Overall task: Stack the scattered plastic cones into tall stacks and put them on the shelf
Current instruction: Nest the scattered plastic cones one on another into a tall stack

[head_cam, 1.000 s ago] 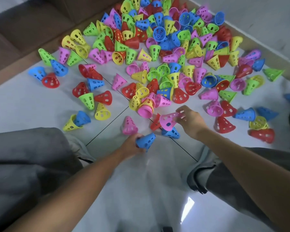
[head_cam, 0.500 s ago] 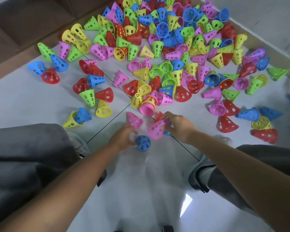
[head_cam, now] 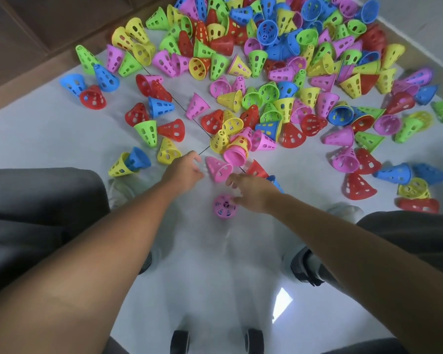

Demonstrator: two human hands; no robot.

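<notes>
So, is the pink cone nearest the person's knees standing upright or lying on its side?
Upright. The pink cone shows its small closed tip and its ring of holes from straight above, unlike the tipped pink cone beyond it.

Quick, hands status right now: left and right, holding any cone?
Left hand: open, fingers spread, holding nothing, beside the lying pink cone.
Right hand: open, holding nothing, fingertips at the upright pink cone; contact cannot be told.
</notes>
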